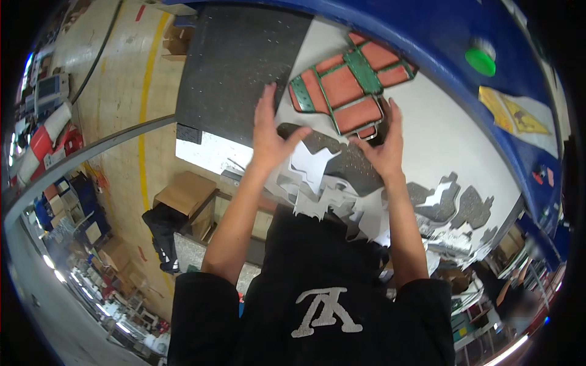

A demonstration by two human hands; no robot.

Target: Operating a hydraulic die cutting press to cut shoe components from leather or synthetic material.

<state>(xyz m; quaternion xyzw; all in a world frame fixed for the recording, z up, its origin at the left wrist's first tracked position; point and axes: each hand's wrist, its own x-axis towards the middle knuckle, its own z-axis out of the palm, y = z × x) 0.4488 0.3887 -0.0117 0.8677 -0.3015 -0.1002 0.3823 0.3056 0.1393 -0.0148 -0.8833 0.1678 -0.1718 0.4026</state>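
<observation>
A cutting die [342, 85] with red foam-like pads and a green metal frame lies on a white sheet [455, 143]. My left hand [271, 137] hovers left of it, near the border of a dark grey board [238, 67]. Its fingers point up, the thumb stands apart, and nothing is in it. Beside the die's near right end is my right hand [387, 146], fingers and thumb spread. Whether its fingertips touch the die I cannot tell. Cut-out white scraps [332, 201] hang at the sheet's near edge, between my forearms.
A blue machine body [427, 30] with a green button [481, 60] and a yellow warning label [519, 113] curves along the far right. A metal rail [104, 143] runs off to the left. Below it stands a cardboard box [186, 194]. Another person [510, 299] is at the lower right.
</observation>
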